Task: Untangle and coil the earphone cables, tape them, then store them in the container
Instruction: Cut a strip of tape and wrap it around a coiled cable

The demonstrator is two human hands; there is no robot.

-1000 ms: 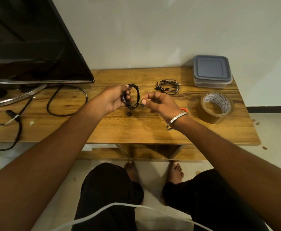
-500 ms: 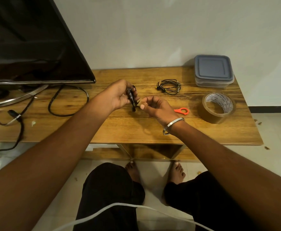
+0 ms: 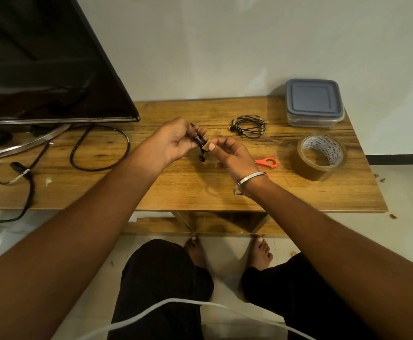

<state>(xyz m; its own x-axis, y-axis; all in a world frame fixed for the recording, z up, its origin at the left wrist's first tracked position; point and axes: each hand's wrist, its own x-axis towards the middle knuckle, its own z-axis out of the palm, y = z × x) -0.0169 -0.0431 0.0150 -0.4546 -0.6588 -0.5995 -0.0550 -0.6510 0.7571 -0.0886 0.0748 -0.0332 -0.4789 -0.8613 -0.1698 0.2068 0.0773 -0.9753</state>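
My left hand (image 3: 173,141) pinches a small black coiled earphone cable (image 3: 199,142) above the middle of the wooden table (image 3: 180,187); one earbud dangles below the coil. My right hand (image 3: 232,153) touches the coil from the right with thumb and fingertips; whether a bit of tape is between them is too small to tell. A second coiled black earphone cable (image 3: 248,126) lies on the table behind my right hand. A brown tape roll (image 3: 321,157) stands to the right. The clear container with a grey lid (image 3: 314,105), shut, sits at the back right corner.
Orange-handled scissors (image 3: 266,162) lie just right of my right wrist. A black TV screen (image 3: 41,60) fills the left, with its metal stand and thick black cables (image 3: 97,148) looping on the table. My knees and bare feet are below the table's front edge.
The coil has been squeezed flat and turned edge-on in my left hand. My right hand has shifted left, uncovering the scissors, and closed in on the coil.
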